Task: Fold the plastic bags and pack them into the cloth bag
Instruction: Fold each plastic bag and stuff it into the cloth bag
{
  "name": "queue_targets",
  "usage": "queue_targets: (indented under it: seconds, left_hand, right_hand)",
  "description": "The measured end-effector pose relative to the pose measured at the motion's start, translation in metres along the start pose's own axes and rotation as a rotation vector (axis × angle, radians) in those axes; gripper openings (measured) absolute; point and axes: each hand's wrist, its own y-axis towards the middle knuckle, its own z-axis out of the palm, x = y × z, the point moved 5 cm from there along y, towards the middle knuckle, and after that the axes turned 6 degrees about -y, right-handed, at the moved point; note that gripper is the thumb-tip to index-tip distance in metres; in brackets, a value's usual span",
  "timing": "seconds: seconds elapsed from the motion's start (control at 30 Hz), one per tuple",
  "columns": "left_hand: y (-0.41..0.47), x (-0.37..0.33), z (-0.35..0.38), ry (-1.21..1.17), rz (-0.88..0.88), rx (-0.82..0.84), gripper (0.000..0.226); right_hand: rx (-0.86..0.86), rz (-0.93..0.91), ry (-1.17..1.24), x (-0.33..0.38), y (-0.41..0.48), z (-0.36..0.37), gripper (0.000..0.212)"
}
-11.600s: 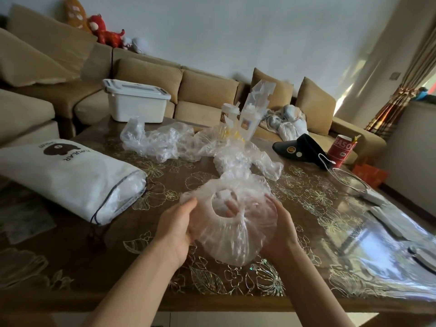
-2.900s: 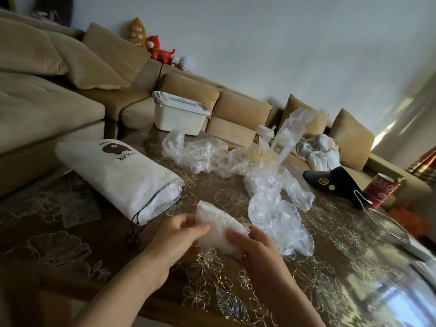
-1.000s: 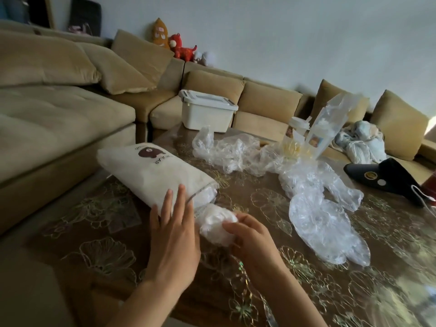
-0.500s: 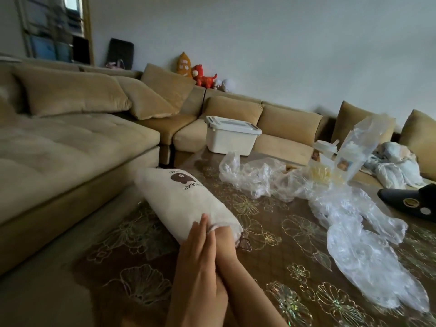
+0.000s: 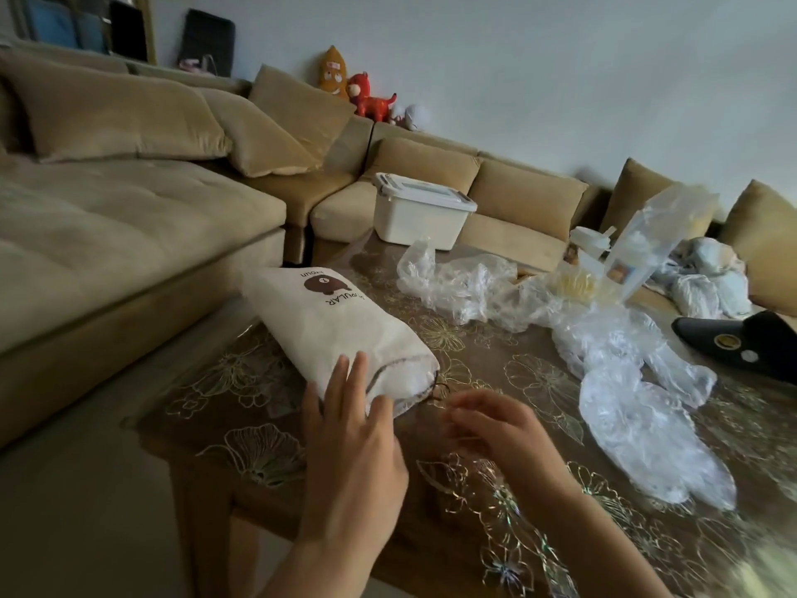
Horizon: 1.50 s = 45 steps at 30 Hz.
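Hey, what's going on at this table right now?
A person is filling a white cloth drawstring bag that lies on the brown flower-patterned table. The left hand rests with straight fingers on its open end. The right hand is beside the opening, blurred, so any grip is unclear. Several crumpled clear plastic bags lie loose on the table, not yet folded.

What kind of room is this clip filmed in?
Most likely a home living room: a tan sectional sofa wraps round a coffee table with a floral cover, and plush toys sit on the sofa back.
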Motion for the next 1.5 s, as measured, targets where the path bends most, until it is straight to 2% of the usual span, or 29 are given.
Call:
queue_targets:
  seconds: [0.07,0.13,0.2,0.3,0.4,0.53,0.63,0.73,0.77,0.83,0.9,0.93,0.97,1.03,1.07,1.13,1.2,1.27,1.33,1.4,1.5]
  left_hand:
    - [0.001,-0.02,-0.003,-0.037,0.101,-0.084,0.019]
    - [0.0,-0.04,0.001,-0.095,0.188,-0.117,0.016]
    - [0.0,-0.056,0.012,-0.123,0.218,-0.077,0.018]
    - [0.003,-0.076,0.027,-0.158,0.23,-0.024,0.023]
    - [0.004,-0.093,0.038,-0.225,0.241,0.018,0.024]
    - [0.001,-0.103,0.041,-0.321,0.202,0.075,0.019]
    - [0.003,-0.098,0.038,-0.397,0.145,0.074,0.029]
    - [0.005,-0.09,0.034,-0.551,0.013,0.08,0.029]
    - [0.007,-0.088,0.036,-0.649,-0.07,0.13,0.033]
    - [0.008,-0.083,0.048,-0.986,-0.319,0.32,0.055]
    - [0.006,-0.082,0.058,-1.316,-0.548,0.514,0.073]
    - [0.004,-0.081,0.061,-1.4,-0.624,0.559,0.07]
    - [0.003,-0.078,0.064,-1.438,-0.686,0.56,0.059]
    - [0.003,-0.064,0.069,-1.393,-0.803,0.437,0.021]
    - [0.002,-0.056,0.072,-1.343,-0.855,0.375,0.009]
    - [0.001,-0.047,0.072,-1.302,-0.92,0.328,0.014]
    - [0.001,-0.042,0.069,-1.339,-0.957,0.319,0.023]
    - [0.002,-0.042,0.064,-1.471,-0.962,0.335,0.022]
    - [0.002,-0.048,0.056,-1.621,-0.947,0.386,0.021]
    - [0.003,-0.055,0.046,-1.75,-0.906,0.443,0.022]
    - [0.007,-0.058,0.039,-1.87,-0.84,0.489,0.029]
  right_hand:
    - [-0.271,-0.124,-0.293,-0.007,-0.006,-0.04,0.015]
    - [-0.531,-0.22,-0.72,-0.013,-0.009,-0.074,0.018]
    - [-0.541,-0.192,-1.004,-0.03,-0.005,-0.091,0.03]
    - [-0.38,-0.011,-1.166,-0.062,0.001,-0.101,0.048]
    - [-0.324,0.124,-1.163,-0.079,0.004,-0.107,0.061]
    - [-0.428,0.056,-1.118,-0.074,0.001,-0.114,0.059]
    - [-0.587,-0.156,-1.102,-0.056,-0.01,-0.115,0.043]
    - [-0.73,-0.512,-1.121,-0.033,-0.027,-0.104,0.028]
    - [-0.731,-0.618,-1.113,-0.028,-0.035,-0.097,0.025]
    - [-0.643,-0.794,-1.063,-0.019,-0.047,-0.075,0.029]
    - [-0.478,-0.938,-1.008,-0.017,-0.058,-0.052,0.026]
    - [-0.382,-0.977,-0.984,-0.018,-0.064,-0.041,0.028]
    - [-0.286,-0.991,-0.946,-0.021,-0.068,-0.033,0.032]
    - [-0.139,-0.953,-0.823,-0.025,-0.075,-0.025,0.034]
    - [-0.101,-0.911,-0.738,-0.025,-0.077,-0.025,0.029]
    - [-0.108,-0.796,-0.537,-0.024,-0.077,-0.031,0.019]
    - [-0.228,-0.625,-0.381,-0.028,-0.069,-0.046,0.018]
    - [-0.395,-0.389,-0.285,-0.033,-0.06,-0.065,0.024]
    - [-0.414,-0.112,-0.045,-0.043,-0.049,-0.081,0.032]
    - [-0.231,0.114,0.286,-0.05,-0.038,-0.083,0.048]
    - [0.113,0.241,0.684,-0.044,-0.033,-0.08,0.059]
